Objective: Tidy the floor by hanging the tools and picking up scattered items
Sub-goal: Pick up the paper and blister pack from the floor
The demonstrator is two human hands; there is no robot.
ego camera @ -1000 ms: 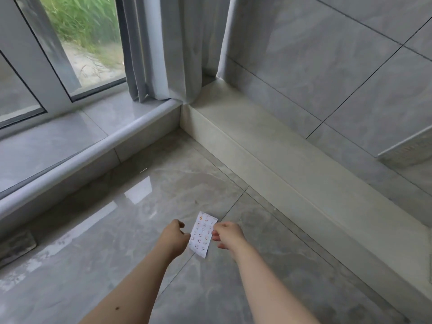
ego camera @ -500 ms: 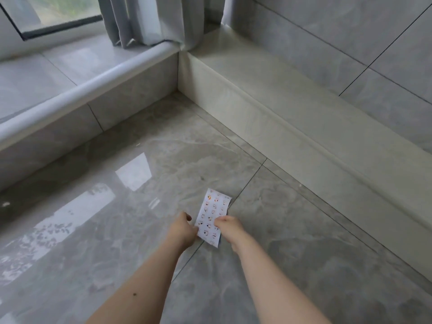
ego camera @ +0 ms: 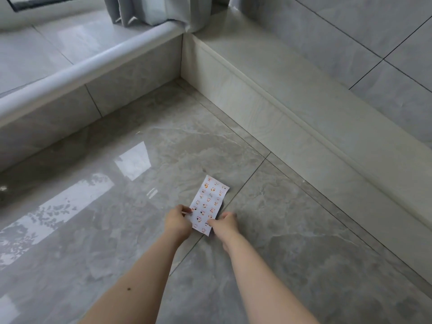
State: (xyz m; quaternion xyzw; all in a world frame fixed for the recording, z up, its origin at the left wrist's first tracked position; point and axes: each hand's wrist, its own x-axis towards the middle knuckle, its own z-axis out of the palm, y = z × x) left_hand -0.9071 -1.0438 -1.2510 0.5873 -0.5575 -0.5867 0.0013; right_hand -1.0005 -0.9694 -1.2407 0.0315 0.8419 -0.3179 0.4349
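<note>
A small white sticker sheet (ego camera: 209,202) printed with rows of little cartoon figures lies low over the glossy grey floor tiles (ego camera: 292,230), its far end pointing away from me. My left hand (ego camera: 177,220) pinches its near left edge between thumb and fingers. My right hand (ego camera: 223,224) pinches the near right corner. Whether the sheet's far end touches the floor I cannot tell.
A raised tiled ledge with a white rounded rail (ego camera: 81,71) runs along the left. A pale skirting step (ego camera: 280,118) runs along the right under the tiled wall. Grey curtains (ego camera: 149,10) hang at the corner. No tools are in view.
The view has tilted down and closer to the floor. Both hands have closed in on the sticker sheet's near end, and the sheet now lies flatter and lower.
</note>
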